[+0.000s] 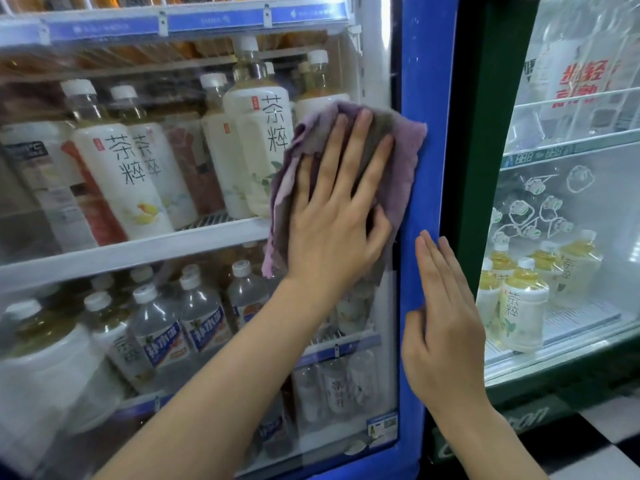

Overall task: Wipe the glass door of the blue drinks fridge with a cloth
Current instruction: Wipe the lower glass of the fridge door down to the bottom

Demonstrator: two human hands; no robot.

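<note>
The blue drinks fridge fills the left and middle of the head view, its glass door (145, 188) edged on the right by a blue frame (427, 81). A purple and grey cloth (403, 168) lies flat against the glass at the door's right side, lapping onto the frame. My left hand (341, 216) presses on the cloth with its fingers spread and straight. My right hand (441, 327) rests flat with straight fingers on the blue frame, below and to the right of the cloth.
Behind the glass, white shelves (131, 252) carry tea bottles (117, 174) and water bottles (156, 327). A green-framed fridge (485, 168) with more bottles stands directly to the right. Black and white floor tiles (609, 441) show at the bottom right.
</note>
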